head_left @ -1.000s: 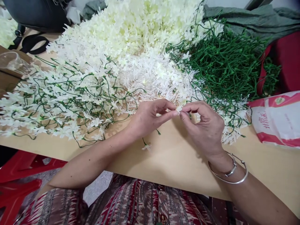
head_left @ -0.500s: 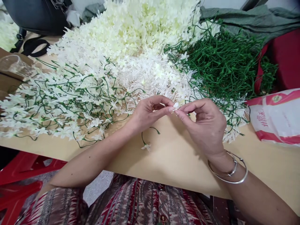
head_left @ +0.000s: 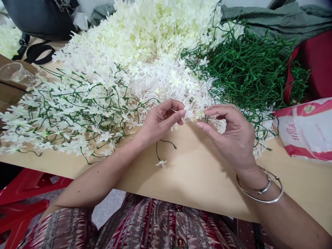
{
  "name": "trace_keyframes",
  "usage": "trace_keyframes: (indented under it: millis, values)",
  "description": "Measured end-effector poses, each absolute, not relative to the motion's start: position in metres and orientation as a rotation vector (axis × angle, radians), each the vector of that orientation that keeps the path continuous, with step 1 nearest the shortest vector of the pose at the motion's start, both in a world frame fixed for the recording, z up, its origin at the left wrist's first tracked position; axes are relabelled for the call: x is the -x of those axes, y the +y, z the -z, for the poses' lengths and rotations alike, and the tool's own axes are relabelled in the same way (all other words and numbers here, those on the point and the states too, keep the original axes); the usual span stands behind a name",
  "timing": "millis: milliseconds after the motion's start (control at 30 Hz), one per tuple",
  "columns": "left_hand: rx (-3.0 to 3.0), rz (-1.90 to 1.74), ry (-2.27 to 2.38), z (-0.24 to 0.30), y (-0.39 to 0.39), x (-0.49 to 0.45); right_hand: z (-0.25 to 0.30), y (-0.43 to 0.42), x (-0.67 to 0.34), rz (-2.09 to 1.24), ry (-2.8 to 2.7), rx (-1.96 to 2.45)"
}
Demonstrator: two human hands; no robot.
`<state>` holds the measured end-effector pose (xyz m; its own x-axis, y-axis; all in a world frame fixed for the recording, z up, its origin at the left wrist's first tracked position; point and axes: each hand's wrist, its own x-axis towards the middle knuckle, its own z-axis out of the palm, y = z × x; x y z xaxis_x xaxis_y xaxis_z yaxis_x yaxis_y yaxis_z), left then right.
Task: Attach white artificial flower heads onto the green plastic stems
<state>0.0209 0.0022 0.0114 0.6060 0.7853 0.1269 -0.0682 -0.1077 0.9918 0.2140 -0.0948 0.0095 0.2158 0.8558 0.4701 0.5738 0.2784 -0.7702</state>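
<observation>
Drawn apart since earlier above table (head_left: 192,178), bare near edge; pinching flower (head_left: 189,113) in left hand (head_left: 161,120), gaping in right hand (head_left: 231,135).

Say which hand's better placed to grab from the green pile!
Probably the right hand: it's open and nearer the green pile. The left hand seems to pinch a white flower.

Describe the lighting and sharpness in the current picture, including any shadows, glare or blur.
Head view: soft shadows lie on the tabletop; also in the head view, the white flower heap looks very bright and many blossoms blend together; head view again, the silver bangles catch small highlights, and the faint small print on the packet is too unclear to read.
</observation>
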Motion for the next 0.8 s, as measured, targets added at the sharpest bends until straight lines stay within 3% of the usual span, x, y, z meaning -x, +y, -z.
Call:
trace_keyframes:
  millis: [333, 633, 800]
  values:
    - [-1.489, -0.784, 0.571, -0.005, -0.009, -0.027, -0.014, -0.099, -0.2, -0.303, -1.555, 1.399]
    - [-2.059, -1.129, 0.488, -0.005, -0.012, -0.026, -0.012, -0.103, -0.197, -0.44, -1.411, 1.464]
    - [-2.12, -1.148, 0.505, -0.007, -0.018, -0.027, -0.007, -0.101, -0.197, -0.483, -1.312, 1.433]
